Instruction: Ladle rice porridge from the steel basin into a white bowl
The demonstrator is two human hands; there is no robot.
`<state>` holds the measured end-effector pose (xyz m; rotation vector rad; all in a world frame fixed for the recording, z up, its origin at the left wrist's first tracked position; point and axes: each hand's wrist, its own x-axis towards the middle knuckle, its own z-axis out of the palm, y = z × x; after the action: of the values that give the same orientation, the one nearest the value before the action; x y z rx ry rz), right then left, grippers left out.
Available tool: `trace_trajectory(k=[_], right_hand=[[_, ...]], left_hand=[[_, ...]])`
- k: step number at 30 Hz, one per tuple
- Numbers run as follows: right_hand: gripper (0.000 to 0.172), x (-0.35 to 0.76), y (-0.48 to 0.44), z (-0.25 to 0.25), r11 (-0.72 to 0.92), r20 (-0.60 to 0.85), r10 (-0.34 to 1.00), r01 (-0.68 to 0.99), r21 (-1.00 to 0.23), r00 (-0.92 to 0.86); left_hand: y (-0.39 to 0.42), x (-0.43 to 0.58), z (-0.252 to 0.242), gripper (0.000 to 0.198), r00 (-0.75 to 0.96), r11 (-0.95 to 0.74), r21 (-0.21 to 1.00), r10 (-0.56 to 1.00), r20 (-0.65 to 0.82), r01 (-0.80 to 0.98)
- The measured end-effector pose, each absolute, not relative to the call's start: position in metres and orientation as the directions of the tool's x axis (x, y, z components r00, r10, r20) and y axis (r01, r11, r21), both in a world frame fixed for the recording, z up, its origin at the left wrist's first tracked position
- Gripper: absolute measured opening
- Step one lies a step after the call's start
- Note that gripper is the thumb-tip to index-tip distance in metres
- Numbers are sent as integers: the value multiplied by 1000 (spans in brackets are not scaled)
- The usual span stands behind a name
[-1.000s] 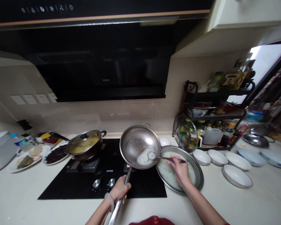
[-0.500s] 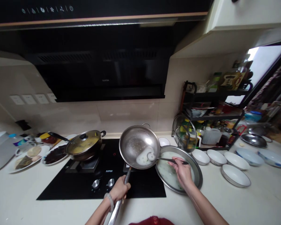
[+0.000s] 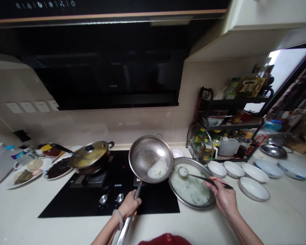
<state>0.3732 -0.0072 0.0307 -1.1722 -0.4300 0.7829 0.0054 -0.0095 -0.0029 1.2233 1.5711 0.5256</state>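
My left hand (image 3: 130,204) is closed around the long metal handle of a wok (image 3: 142,153), which is tilted over the stove's right side. White soup (image 3: 158,169) with green bits pools in the wok's lower right. My right hand (image 3: 223,197) grips the dark handle of a ladle (image 3: 204,177). The ladle's bowl is over a wide metal basin (image 3: 180,197) of whitish soup with green flecks, close to its surface; whether it touches I cannot tell. The basin stands on the counter just right of the wok.
A lidded pan (image 3: 91,158) sits on the left burner of the black stove (image 3: 73,200). Plates of food (image 3: 57,168) stand farther left. Several white bowls (image 3: 254,188) line the right counter, before a spice rack (image 3: 229,127) and a leaning glass lid (image 3: 199,144). The range hood (image 3: 112,68) hangs above.
My right hand has moved right, carrying the ladle out of the wok and over the basin. My left hand keeps the wok in about the same place.
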Motion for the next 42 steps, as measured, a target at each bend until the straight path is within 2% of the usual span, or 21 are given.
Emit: trace_trajectory(k=[3,6,9,11,15,17,19,23,25,27,31,36,39,42], right_hand=[[33,381,-15,20,33,-75,757,-152,-988,649],[35,383,-24,12,-10,67,825,132,-991,561],[25,380,-33,6,177,314,872,355,-918,376],[19,378,-37,2,336,472,856,464,-820,213],[19,376,-40,-4,538,648,759,618,-574,-58],[19,376,-39,-5,544,654,753,620,-565,-64],[18,375,-35,-2,480,616,785,567,-670,63],[27,367,-21,15,234,371,800,324,-917,472],[32,357,-12,28,200,265,802,178,-964,535],[33,342,-5,39,207,231,839,104,-973,493],[31,309,5,44,187,234,914,165,-968,331],[26,284,18,25,311,344,931,227,-923,123],[24,276,22,18,354,378,923,238,-905,65],[25,271,24,17,282,306,949,229,-932,76]], left_hand=[[-10,6,-1,14,52,388,808,889,-455,444],[-10,7,2,14,53,394,805,885,-462,444],[-10,7,4,14,50,393,804,886,-461,446],[-11,7,4,15,48,394,803,886,-461,447],[-12,7,4,15,44,396,808,887,-459,437],[-12,7,5,15,38,396,809,889,-456,435],[-12,8,6,16,34,395,809,891,-454,435],[-12,8,6,16,34,396,810,891,-454,433],[-11,8,5,16,34,400,808,888,-458,433],[-11,7,5,15,35,399,806,888,-458,436],[-11,6,2,15,38,389,807,892,-451,445],[-9,4,-6,14,39,374,810,899,-436,451],[-8,4,-9,14,36,384,810,895,-444,443],[-8,4,-9,14,45,384,812,894,-447,439]])
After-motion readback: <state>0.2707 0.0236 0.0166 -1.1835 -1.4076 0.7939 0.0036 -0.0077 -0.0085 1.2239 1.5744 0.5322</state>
